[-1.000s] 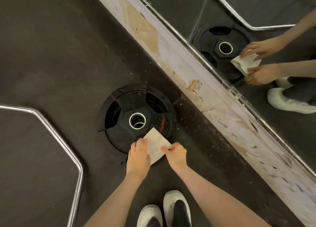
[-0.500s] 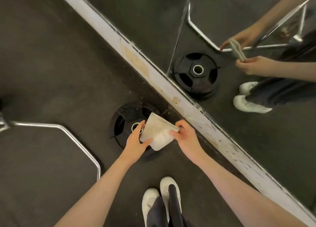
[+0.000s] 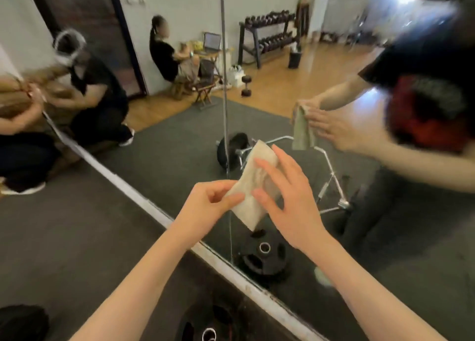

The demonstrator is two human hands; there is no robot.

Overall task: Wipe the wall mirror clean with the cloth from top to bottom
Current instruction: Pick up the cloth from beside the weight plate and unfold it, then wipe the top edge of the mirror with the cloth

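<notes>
The view has swung up from the floor to the wall mirror (image 3: 282, 88). The cloth (image 3: 253, 183), earlier low over the weight plate (image 3: 205, 325), is now raised before the mirror's lower glass. The left hand (image 3: 205, 204) pinches its edge; the right hand (image 3: 288, 194) lies on it, fingers spread. Reflected people sit left of the cloth.

No legible text, label, brand, number or sign appears anywhere; the view is motion-blurred and distant surfaces are too small to read.

Weight plate (image 3: 208, 322) on dark floor (image 3: 64, 238)
</notes>
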